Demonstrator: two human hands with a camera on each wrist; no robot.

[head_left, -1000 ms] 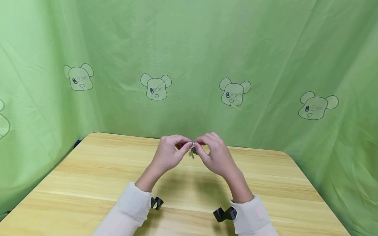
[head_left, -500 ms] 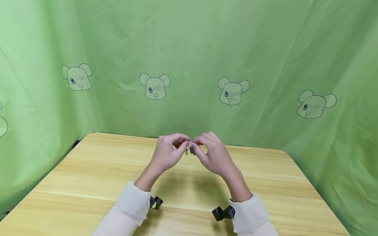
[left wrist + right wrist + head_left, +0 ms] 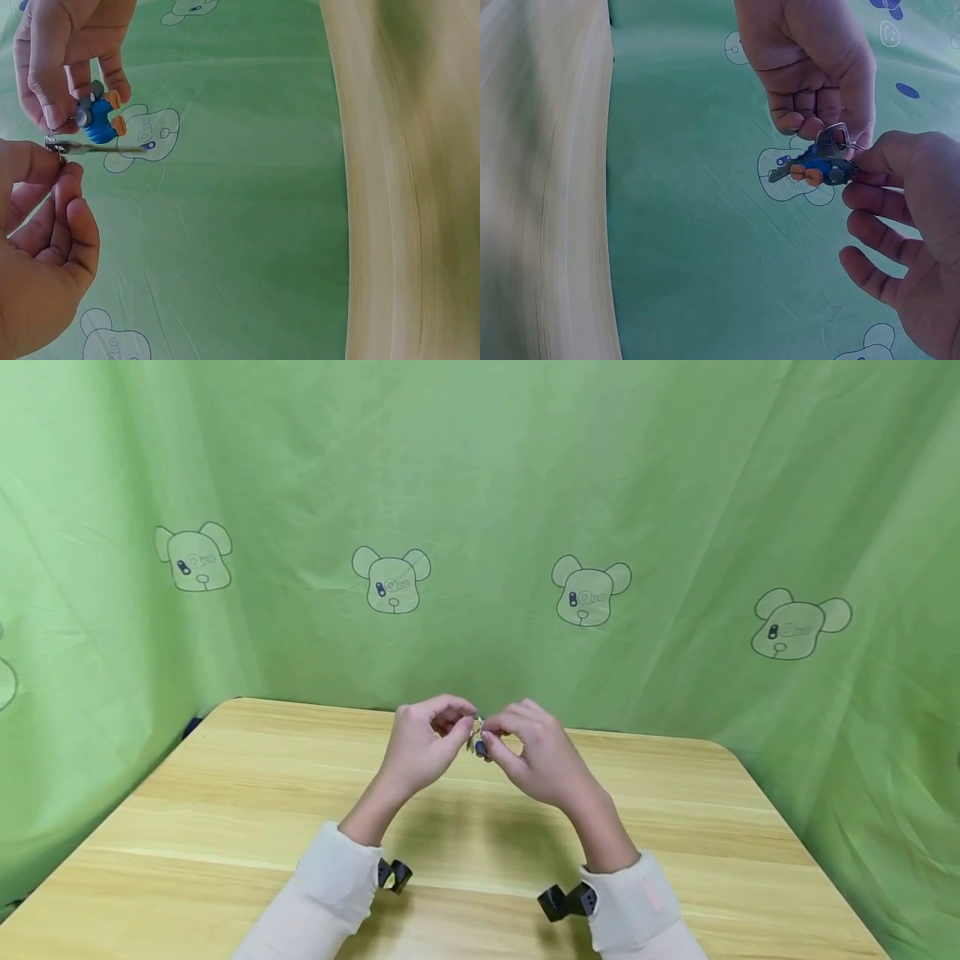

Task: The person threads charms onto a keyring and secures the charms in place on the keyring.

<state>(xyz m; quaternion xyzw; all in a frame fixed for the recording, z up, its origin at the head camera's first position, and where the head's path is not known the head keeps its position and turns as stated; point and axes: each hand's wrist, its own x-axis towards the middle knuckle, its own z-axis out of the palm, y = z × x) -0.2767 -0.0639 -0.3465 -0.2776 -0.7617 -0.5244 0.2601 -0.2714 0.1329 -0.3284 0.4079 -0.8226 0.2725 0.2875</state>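
Observation:
Over the table point(image 3: 247, 793), both hands meet at a small key ring point(image 3: 51, 141). My left hand point(image 3: 422, 743) pinches a metal key point(image 3: 105, 148) near its head between thumb and forefinger, at the ring. The key's blade points away from the fingers. My right hand point(image 3: 542, 756) pinches the link of a small figurine charm point(image 3: 97, 124), blue with a grey head and orange feet. The charm hangs beside the key, below the right fingertips. In the right wrist view the key point(image 3: 832, 138) lies partly behind the charm point(image 3: 821, 171). How the ring sits between the fingertips is partly hidden.
A green curtain point(image 3: 480, 485) printed with bear heads surrounds the wooden table at the back and sides. Black wrist cameras stick out from the left sleeve point(image 3: 337, 868) and the right sleeve point(image 3: 637, 902), above the tabletop.
Both hands have shifted slightly left, still holding the key and charm. Key and charm have swung apart, and the charm's blue body now shows between the hands.

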